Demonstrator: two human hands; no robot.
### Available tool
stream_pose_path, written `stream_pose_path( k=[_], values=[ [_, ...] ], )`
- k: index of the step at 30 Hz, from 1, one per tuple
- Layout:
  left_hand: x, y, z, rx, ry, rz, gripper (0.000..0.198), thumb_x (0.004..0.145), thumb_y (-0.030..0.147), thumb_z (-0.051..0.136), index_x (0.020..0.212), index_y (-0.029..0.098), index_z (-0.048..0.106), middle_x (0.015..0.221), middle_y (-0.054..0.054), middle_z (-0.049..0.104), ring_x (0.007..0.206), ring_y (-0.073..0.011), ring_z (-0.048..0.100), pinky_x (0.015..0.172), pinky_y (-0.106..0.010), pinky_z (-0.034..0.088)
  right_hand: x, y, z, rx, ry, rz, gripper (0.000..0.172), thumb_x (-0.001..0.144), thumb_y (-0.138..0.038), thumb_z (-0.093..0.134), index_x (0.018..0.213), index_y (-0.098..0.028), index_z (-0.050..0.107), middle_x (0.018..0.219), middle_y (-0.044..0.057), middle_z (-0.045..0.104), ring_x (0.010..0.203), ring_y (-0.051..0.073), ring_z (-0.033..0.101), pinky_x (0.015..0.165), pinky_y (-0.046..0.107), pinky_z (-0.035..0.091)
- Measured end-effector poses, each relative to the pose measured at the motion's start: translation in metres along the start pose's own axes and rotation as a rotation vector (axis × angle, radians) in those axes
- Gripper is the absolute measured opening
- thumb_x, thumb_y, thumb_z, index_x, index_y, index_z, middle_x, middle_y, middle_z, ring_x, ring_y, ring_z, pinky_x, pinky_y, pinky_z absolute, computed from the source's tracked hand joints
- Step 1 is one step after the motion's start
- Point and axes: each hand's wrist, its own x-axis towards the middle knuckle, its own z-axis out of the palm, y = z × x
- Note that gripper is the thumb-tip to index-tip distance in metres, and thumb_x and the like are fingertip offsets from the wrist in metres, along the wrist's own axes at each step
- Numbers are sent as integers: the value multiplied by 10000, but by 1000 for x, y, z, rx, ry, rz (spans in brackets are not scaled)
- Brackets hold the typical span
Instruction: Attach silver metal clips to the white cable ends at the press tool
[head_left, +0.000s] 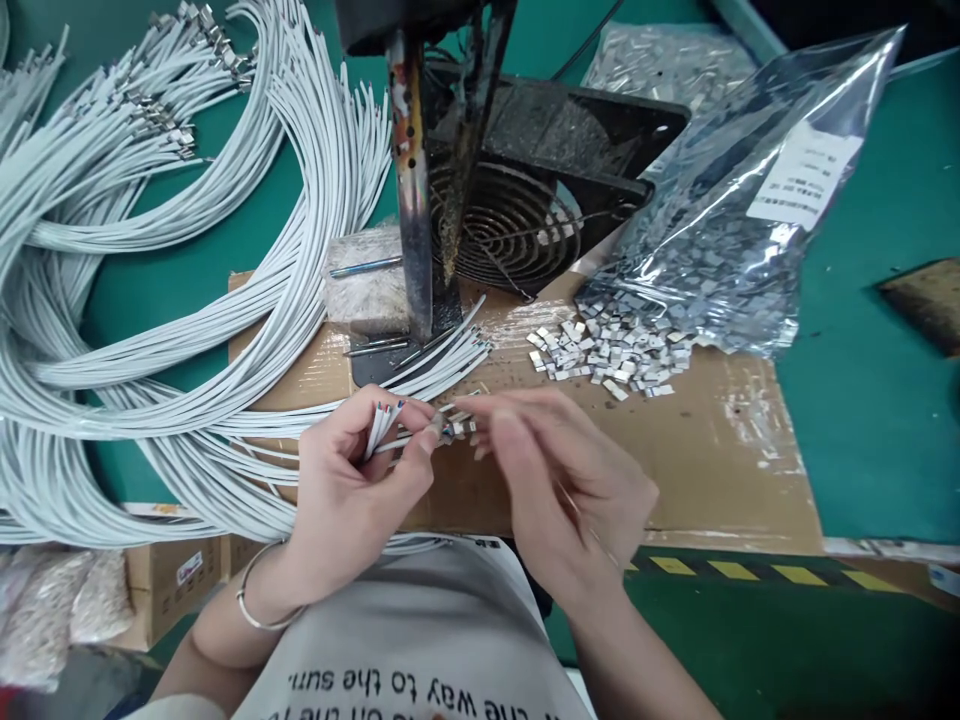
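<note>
My left hand [367, 480] is closed around several white cables [384, 425], whose cut ends show coloured wires. A cable end with small metal connectors [454, 430] sticks out past its thumb and forefinger. My right hand [562, 480] is at those connectors, slightly blurred, with thumb and fingers close together; what lies between its fingertips, if anything, is hidden. Just beyond the hands lie more white cable ends [457, 360] on the cardboard [720, 450]. A pile of small metal connector shells [615, 345] lies to the right, spilling from a clear plastic bag [720, 220].
Long bundles of white cable [187, 390] cover the left side. A metal hot-air nozzle [411, 190] hangs over the middle, with a black fan [517, 220] behind it. A wrapped block [367, 280] stands beside the nozzle. Another connector bag [667, 65] lies at the back.
</note>
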Motion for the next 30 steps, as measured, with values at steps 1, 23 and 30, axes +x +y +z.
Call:
stream_pose_path(
  k=[1, 23, 30],
  values=[
    [1, 1, 0, 6, 8, -1, 136, 847, 85, 760, 776, 189, 709, 833, -8, 769, 688, -101, 647, 574, -162, 493, 0, 1, -2, -14, -18, -5, 280, 1062, -190, 565, 1146, -281, 816, 957, 21, 730, 786, 138, 660, 683, 280, 550],
    [27, 10, 5, 3, 168, 57, 99, 802, 97, 763, 769, 179, 718, 791, 10, 771, 694, -97, 662, 594, -154, 509, 19, -10, 6, 105, 4, 10, 247, 872, 0, 728, 865, -233, 644, 1174, 19, 828, 1053, 172, 805, 975, 291, 644],
    [32, 13, 7, -1, 179, 99, 122, 791, 66, 757, 745, 168, 710, 744, 34, 742, 622, -57, 603, 555, -123, 477, 26, -12, 12, 165, 61, 70, 242, 890, 1, 701, 829, -227, 646, 1130, 36, 843, 985, 172, 831, 917, 280, 685]
  ],
)
